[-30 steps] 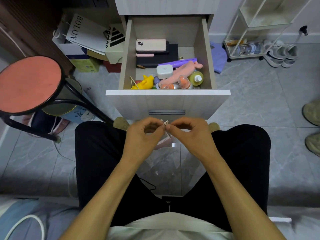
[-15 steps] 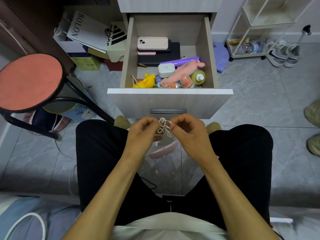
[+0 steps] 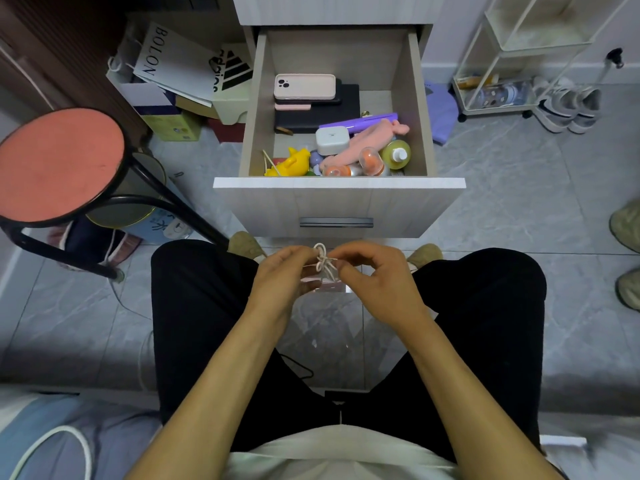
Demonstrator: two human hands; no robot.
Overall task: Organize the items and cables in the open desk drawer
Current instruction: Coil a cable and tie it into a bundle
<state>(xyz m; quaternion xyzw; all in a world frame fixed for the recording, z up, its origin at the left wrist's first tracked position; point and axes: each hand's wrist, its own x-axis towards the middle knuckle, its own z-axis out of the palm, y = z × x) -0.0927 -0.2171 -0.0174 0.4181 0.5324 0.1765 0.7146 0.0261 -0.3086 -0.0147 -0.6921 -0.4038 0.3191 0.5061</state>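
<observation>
The open drawer point(image 3: 339, 183) stands in front of me with its contents jumbled. Inside lie a pink-cased phone point(image 3: 304, 86) on a black case point(image 3: 317, 110), a white charger box point(image 3: 331, 140), a yellow toy point(image 3: 291, 162), a pink soft toy point(image 3: 367, 147), a purple pen point(image 3: 358, 121) and a yellow-green bottle point(image 3: 396, 154). Below the drawer front, between my knees, my left hand point(image 3: 282, 275) and my right hand point(image 3: 375, 277) both pinch a thin white cord point(image 3: 325, 259) that forms small loops between them. A pale pink object point(image 3: 323, 284) hangs under the cord, mostly hidden.
A red-topped stool point(image 3: 57, 164) stands at the left. Boxes and a white paper bag point(image 3: 176, 69) sit against the wall left of the drawer. A white wire rack point(image 3: 509, 64) and grey shoes point(image 3: 568, 107) are at the right. Another person's shoes point(image 3: 628, 254) reach in from the right edge.
Both hands have drawn slightly apart while working the cord, and its loops now stand up between the fingertips. The pink object beneath swung and is more hidden.
</observation>
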